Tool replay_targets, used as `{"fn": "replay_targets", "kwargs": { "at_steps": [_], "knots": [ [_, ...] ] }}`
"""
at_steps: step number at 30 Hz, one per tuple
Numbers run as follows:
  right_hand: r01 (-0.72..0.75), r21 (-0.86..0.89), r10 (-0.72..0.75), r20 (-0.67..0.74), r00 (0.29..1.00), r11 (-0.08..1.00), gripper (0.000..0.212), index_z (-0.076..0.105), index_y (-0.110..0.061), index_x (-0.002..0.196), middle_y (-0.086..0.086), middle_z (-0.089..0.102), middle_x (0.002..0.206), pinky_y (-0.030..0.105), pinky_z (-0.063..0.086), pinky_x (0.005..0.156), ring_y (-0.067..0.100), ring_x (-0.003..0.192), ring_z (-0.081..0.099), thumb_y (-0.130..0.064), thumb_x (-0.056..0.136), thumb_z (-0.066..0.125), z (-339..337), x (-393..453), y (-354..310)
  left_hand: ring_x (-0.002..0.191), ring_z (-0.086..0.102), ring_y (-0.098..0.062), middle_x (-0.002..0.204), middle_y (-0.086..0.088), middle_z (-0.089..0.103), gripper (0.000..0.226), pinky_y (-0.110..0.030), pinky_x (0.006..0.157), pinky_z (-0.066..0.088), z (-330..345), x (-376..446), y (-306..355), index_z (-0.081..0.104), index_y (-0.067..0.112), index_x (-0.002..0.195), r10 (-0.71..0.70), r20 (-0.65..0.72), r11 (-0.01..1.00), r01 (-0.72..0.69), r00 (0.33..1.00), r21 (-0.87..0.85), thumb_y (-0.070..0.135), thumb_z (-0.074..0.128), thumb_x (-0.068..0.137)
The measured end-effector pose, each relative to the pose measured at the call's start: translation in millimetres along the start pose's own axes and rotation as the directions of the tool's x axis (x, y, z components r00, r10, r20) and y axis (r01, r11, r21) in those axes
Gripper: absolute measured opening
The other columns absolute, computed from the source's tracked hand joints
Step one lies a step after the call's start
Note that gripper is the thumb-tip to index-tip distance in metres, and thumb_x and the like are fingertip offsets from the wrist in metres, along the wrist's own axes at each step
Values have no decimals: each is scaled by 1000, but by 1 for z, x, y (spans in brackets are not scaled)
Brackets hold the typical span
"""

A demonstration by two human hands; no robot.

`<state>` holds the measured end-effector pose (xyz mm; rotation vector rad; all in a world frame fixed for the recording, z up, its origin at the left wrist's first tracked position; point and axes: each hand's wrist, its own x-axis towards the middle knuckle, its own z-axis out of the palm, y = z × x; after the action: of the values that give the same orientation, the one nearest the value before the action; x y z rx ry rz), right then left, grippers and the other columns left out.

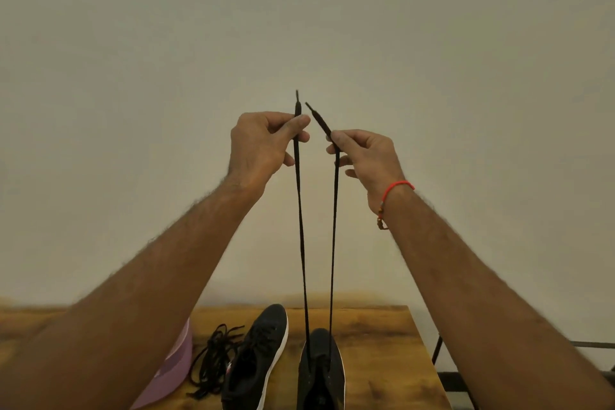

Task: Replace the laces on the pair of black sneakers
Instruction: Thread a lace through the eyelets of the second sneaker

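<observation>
Head view: nearest, on the wooden table (pixel 382 343), the right sneaker (pixel 321 373) has a black lace (pixel 301 226) rising taut from it in two strands. The left sneaker (pixel 258 356) sits beside loose laces (pixel 213 363). Higher, left hand (pixel 263 143) and right hand (pixel 364 153) each pinch one strand near its tip.
</observation>
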<state>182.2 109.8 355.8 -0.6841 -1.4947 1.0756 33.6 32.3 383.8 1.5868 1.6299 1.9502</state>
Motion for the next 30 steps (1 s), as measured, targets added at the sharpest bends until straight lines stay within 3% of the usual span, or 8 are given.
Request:
{"fn": "replay_targets", "kwargs": {
  "at_steps": [3,6,10,15,19,22,27,30],
  "knots": [
    [-10,55,6,62,998,998,21,75,-14,105,-5,72,82,35,50,82,11,75,64,-31,94,68,1,5,-7,71,72,-15,80,5,77,21,-21,55,51,3,9,6,77,17,106,40,34,999,-38,999,-36,31,77,90],
    [-24,149,0,159,987,989,23,74,-12,110,-4,70,86,38,50,88,13,82,63,-27,94,68,0,8,-9,77,74,-15,80,4,78,23,-23,56,53,5,13,6,76,17,109,58,26,998,-57,998,-42,29,76,91],
    [0,167,-40,237,971,986,22,74,-11,113,-2,64,86,33,53,84,13,83,60,-20,98,61,-2,9,-7,68,73,-19,79,6,77,25,-26,58,56,7,13,4,75,17,115,78,-4,997,-78,997,-8,30,72,94],
    [-45,204,-14,277,961,978,23,71,-5,118,0,67,86,33,55,86,15,83,64,-12,97,63,-3,11,-10,49,60,-8,97,10,74,24,-21,58,54,8,13,0,76,21,115,111,-42,993,-109,993,46,35,67,97],
    [-114,372,27,230,973,921,22,69,0,115,8,72,91,40,55,93,20,82,66,-3,94,64,-2,16,-14,66,64,-6,99,7,74,23,-12,53,48,6,16,3,75,21,114,98,-65,995,-98,993,3,27,75,92],
    [-117,441,36,189,981,890,22,69,0,114,12,74,99,36,56,91,19,80,66,2,92,63,0,22,-17,57,63,-1,84,8,76,24,-12,53,47,4,19,8,72,24,109,73,-74,997,-74,995,0,30,79,88],
    [-21,397,-7,70,997,917,22,70,2,111,11,73,90,34,58,86,20,77,67,-7,91,70,5,27,-21,79,73,-18,83,9,77,15,-18,60,53,5,25,12,73,21,100,43,-44,999,-44,998,-27,31,78,89],
    [31,316,-44,34,998,948,22,71,-1,109,10,75,89,35,57,86,24,80,70,-13,91,72,9,29,-26,101,68,-12,98,19,70,10,-22,84,54,7,30,15,74,29,95,33,-46,999,-33,998,3,33,78,88]
  ]
}}
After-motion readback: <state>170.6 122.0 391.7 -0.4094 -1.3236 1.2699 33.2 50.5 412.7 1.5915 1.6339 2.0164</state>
